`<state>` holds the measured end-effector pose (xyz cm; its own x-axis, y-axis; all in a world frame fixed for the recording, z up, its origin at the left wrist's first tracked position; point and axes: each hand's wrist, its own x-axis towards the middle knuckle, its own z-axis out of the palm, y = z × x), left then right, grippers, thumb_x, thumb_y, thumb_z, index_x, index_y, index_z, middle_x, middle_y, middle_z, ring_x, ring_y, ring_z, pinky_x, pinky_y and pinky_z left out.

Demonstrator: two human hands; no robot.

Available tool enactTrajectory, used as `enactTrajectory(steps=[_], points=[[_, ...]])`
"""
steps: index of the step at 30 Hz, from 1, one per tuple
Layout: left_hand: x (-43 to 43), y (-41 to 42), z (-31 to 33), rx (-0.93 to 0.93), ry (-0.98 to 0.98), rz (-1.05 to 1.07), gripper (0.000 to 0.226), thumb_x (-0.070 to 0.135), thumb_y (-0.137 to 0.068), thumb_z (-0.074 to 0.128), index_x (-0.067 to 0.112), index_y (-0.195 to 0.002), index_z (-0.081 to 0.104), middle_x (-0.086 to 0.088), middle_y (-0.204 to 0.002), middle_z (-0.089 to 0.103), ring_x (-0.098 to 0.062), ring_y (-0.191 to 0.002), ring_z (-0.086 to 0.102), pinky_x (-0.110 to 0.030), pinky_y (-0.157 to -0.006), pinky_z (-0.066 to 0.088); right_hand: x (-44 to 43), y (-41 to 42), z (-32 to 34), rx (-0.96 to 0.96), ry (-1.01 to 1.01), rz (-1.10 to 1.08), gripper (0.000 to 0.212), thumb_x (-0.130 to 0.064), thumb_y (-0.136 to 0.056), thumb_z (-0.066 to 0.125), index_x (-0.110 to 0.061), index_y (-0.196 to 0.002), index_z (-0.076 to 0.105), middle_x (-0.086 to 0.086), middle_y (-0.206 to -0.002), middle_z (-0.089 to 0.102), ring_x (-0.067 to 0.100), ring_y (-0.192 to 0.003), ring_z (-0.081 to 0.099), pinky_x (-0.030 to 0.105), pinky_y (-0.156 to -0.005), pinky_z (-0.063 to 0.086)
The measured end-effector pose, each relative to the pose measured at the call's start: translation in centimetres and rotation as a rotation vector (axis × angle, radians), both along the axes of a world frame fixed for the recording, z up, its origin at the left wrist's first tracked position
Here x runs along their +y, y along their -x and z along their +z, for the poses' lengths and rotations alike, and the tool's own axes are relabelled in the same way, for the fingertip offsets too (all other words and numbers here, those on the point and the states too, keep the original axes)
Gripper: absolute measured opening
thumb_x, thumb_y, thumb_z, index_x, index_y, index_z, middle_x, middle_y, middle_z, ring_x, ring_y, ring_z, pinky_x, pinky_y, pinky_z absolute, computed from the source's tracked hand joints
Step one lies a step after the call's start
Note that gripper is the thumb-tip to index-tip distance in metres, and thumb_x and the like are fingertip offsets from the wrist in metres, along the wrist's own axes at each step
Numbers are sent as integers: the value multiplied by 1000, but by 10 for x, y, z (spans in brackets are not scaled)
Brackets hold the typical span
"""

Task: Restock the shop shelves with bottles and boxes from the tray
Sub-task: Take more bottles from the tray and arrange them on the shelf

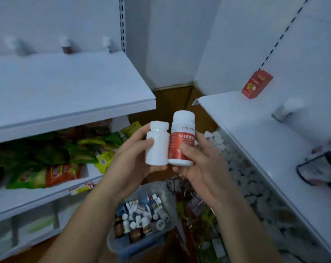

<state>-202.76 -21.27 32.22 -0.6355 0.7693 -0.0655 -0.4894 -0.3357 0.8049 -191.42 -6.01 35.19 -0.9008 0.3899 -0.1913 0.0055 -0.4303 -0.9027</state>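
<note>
While both bottles are held upright and touching at frame centre, probably for a label check or to compare them before shelving, the left hand wraps the plain white bottle, thumb across its front. The right hand holds the red-label bottle the same way, so each grip is closed round its bottle. The forearms rise from the bottom edge and converge above the clear tray, lower centre, which is full of bottles and boxes. The white shelf at right carries a red box and is a likely destination.
</note>
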Motion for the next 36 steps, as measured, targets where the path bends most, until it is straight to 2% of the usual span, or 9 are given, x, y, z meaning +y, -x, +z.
enactTrajectory(steps=[8,12,16,21,24,28,31,33,36], points=[[-8,-40,53,26,-11,-27,43,17,-99,55,21,-141,62,-16,-131,69,-31,-108,69,-41,-74,63,-10,-46,42,75,-68,-62,53,-15,-88,73,-23,-139,63,15,-122,70,30,-106,69,44,-83,57],[-7,-62,68,39,-28,-59,44,17,-101,56,21,-145,58,-18,-136,67,-30,-112,69,-40,-75,63,-9,-74,53,158,133,-13,50,-20,-91,65,-15,-141,59,18,-124,65,30,-107,66,42,-81,57],[0,-87,85,29,-79,-117,50,22,-93,61,19,-143,60,-19,-137,66,-29,-108,68,-38,-71,63,-4,-107,60,173,322,-1,56,-44,-93,65,-5,-134,68,20,-129,66,30,-107,66,38,-83,51],[20,-148,111,37,-103,-220,46,26,-86,64,24,-131,71,-19,-132,67,-28,-100,70,-34,-64,63,3,-168,78,219,391,-100,54,-58,-96,55,-14,-125,64,14,-98,71,18,-57,62,22,-39,42],[38,-191,119,71,-104,-303,47,25,-88,60,22,-134,69,-20,-131,67,-28,-97,70,-35,-63,63,14,-215,89,238,467,-145,54,-60,-96,55,-12,-117,67,14,-87,68,18,-53,62,22,-37,43],[62,-242,121,102,-80,-359,50,24,-89,58,22,-138,66,-18,-128,68,-31,-101,70,-37,-65,63,36,-274,91,270,441,-220,55,-57,-99,52,-14,-127,72,16,-90,69,23,-69,65,27,-48,51],[76,-275,121,140,-52,-378,51,25,-89,60,22,-140,64,-17,-130,68,-31,-105,69,-38,-70,63,47,-314,90,281,323,-274,50,-40,-95,46,-7,-114,78,18,-96,70,27,-72,63,32,-57,42],[85,-294,122,154,-29,-390,51,26,-89,61,21,-139,65,-17,-131,67,-31,-107,69,-38,-75,62,51,-341,87,306,287,-320,49,-29,-91,42,-2,-120,71,20,-102,72,30,-73,67,35,-60,44],[99,-319,122,161,-24,-440,48,24,-90,61,21,-138,66,-16,-133,67,-30,-108,70,-36,-74,63,58,-377,81,332,158,-374,45,-16,-94,46,-9,-137,58,20,-115,73,34,-91,71,44,-71,56]])
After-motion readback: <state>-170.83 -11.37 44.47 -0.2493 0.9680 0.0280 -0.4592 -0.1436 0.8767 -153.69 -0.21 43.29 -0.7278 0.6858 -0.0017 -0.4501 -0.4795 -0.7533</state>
